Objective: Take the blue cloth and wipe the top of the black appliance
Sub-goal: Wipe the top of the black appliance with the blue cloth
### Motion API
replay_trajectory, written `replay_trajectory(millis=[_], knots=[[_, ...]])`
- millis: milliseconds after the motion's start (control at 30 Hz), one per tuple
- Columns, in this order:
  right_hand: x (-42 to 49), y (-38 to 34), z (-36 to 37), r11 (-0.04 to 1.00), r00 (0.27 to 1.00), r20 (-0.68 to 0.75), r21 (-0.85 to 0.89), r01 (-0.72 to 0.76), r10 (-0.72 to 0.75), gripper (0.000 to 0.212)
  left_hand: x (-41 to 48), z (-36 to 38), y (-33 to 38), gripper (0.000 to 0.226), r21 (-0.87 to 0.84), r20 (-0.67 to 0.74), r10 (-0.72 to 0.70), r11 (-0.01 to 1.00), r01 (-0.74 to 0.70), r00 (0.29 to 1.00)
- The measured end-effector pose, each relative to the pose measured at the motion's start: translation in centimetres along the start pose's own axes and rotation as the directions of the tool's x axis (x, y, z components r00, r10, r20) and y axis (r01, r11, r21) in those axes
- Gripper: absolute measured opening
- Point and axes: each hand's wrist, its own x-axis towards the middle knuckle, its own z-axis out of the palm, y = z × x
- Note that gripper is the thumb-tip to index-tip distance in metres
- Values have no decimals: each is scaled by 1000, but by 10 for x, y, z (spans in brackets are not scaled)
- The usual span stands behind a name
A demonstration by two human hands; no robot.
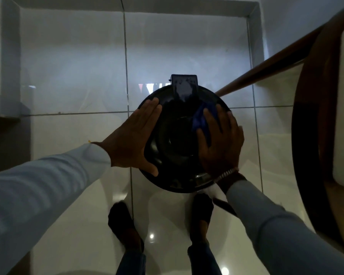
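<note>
Your blue cloth sits mid-frame on the right half of the black appliance, mostly hidden under your right hand, fingers spread and pressing it down. Your left hand lies flat, fingers straight, against the appliance's left edge.

There is 1 black appliance, round, seen from above, with 1 rectangular block at its far edge. 1 blue cloth lies on its top. 2 hands show: 1 left hand and 1 right hand. 2 pale sleeves cover the arms. 1 metal wristband sits on the right wrist. 2 feet in dark footwear stand on the tiled floor. 1 piece of wooden-framed furniture fills the right side. 2 small light reflections glint on the floor.
</note>
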Motion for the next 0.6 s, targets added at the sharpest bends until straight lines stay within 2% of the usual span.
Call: replay_trajectory(millis=[100, 167, 200, 267, 333, 400, 467, 500, 533, 600], knots=[[27, -29, 3, 976, 976, -34, 15, -217, 217, 53, 0, 2, -1, 147, 6, -13, -6, 1000, 6, 1000], [30, -48, 8, 965, 964, -50, 19, -260, 261, 53, 1, 2, -1, 147, -5, -12, -24, 1000, 24, 1000], [25, -57, 11, 980, 979, -34, 6, -201, 201, 55, 2, 1, -1, 147, -14, -6, -30, 999, 30, 1000], [4, -65, 14, 1000, 998, 56, -23, 19, -17, 60, 2, 0, 1, 148, -22, 7, -41, 999, 41, 999], [-20, -63, 11, 981, 970, 152, -8, 194, -190, 62, -3, -2, 5, 147, -16, 1, -67, 998, 67, 998], [-35, -54, 3, 969, 951, 187, 71, 238, -247, 57, -9, -3, 10, 143, 15, -21, -103, 995, 103, 994], [-43, -46, -10, 973, 974, 138, 172, 156, -181, 45, -17, -3, 20, 136, 44, -30, -141, 989, 142, 990], [-45, -43, -17, 973, 992, 76, 216, 84, -103, 40, -21, -5, 30, 130, 38, -38, -158, 987, 159, 987], [-48, -41, -22, 961, 1000, 12, 276, -16, 13, 37, -24, -4, 39, 118, -4, -64, -177, 984, 177, 982], [-51, -44, -30, 867, 954, -18, 423, -263, 298, 46, -25, -2, 67, 80, -229, -203, -284, 944, 237, 937]])
